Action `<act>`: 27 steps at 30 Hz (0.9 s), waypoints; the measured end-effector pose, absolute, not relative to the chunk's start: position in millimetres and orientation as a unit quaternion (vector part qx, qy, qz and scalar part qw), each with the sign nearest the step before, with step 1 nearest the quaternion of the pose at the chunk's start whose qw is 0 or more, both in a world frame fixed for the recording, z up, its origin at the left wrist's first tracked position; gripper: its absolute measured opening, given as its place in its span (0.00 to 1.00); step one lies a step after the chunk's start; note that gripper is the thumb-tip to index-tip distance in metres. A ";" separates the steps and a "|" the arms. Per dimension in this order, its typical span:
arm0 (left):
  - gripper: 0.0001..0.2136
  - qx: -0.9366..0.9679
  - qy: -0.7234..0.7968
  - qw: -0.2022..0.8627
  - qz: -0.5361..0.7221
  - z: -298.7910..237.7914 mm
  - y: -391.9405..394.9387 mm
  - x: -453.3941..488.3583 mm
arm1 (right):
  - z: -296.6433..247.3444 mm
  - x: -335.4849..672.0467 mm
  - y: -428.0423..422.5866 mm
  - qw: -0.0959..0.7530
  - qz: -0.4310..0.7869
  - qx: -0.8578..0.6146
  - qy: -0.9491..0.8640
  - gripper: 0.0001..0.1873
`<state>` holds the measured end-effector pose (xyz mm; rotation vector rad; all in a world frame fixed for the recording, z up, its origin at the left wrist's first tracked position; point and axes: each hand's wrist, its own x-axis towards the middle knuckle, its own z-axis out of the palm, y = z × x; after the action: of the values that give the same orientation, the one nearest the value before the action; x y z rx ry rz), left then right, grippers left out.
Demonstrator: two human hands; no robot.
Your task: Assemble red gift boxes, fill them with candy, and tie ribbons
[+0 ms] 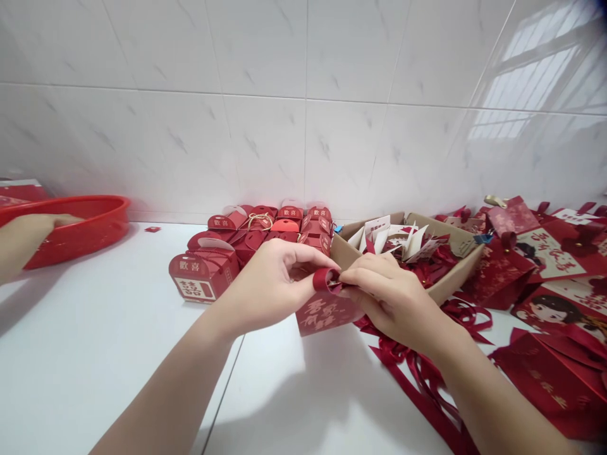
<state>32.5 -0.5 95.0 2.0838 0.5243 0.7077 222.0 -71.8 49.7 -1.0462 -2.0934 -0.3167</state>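
Held item: small red box (322,317), at centre, between and just below the two hands, on the near side of the cardboard carton (455,278).

Left hand (271,281): at the box's upper left, thumb and forefinger curled and closing on a dark red ribbon loop (321,280) at the top of the box. Right hand (396,297): at the upper right, fingertips pressed together, pinching the right side of the same loop; exact contact partly hidden by the fingers.

Orientation: box upright, top with ribbon uppermost; the face with gold lettering turned towards the wearer. Long axis appears to run left to right, lower edge rising slightly towards the right. Right end covered by the right hand, so full length not readable. Cannot tell whether the base touches the white table (265,392); a shadow falls on the table in front of it.

Surroundings: closed red boxes (256,229) packed in rows behind and left of the left hand, against the tiled wall (265,126); one at the near left corner shows a cream label. Carton, just behind the right hand, contains white cards (379,230) and red pieces. Loose ribbons (427,379) lie tangled beneath the right forearm. Further red boxes and bags (550,373) at far right. Far left: another person's hand (35,237) reaches over the rim of a red basin (102,218); its fingertips are hidden.
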 end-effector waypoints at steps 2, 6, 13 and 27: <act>0.10 0.835 0.208 0.424 0.283 94.9 -1.1 31.4 | 49.5 221.9 -72.2 0.379 -0.123 -0.409 -0.821 0.06; 0.09 0.840 0.207 0.425 0.267 95.6 -1.8 29.3 | 49.8 221.8 -73.1 0.371 -0.121 -0.412 -0.823 0.06; 0.11 0.872 0.193 0.358 0.271 97.6 -2.5 26.2 | 45.6 224.3 -70.9 0.389 -0.147 -0.432 -0.801 0.04; 0.13 0.891 0.171 0.247 0.341 87.1 -6.9 33.3 | 46.8 219.0 -70.9 0.444 -0.127 -0.455 -0.761 0.09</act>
<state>33.3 -6.9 87.1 2.4300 0.4673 0.9293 219.0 -70.9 46.8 -1.1267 -1.8873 -0.3148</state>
